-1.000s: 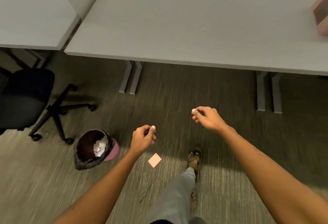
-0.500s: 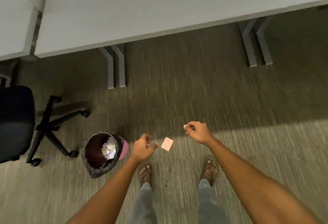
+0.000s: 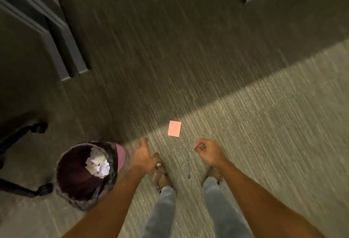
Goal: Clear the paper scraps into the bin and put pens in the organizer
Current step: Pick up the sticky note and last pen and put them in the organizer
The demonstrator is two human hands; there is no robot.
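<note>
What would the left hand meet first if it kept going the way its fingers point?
Probably bare carpet. The open left hand points up-frame, passing between the bin and the pink note; height is unclear.

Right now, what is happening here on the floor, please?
A person stands on the grey carpet, looking down. The left hand is open beside the round dark-lined bin, which holds crumpled white paper scraps. The right hand is loosely curled; whether it holds anything is unclear. A pink rectangular paper note and a thin dark pen lie on the carpet, not yet picked up.
</note>
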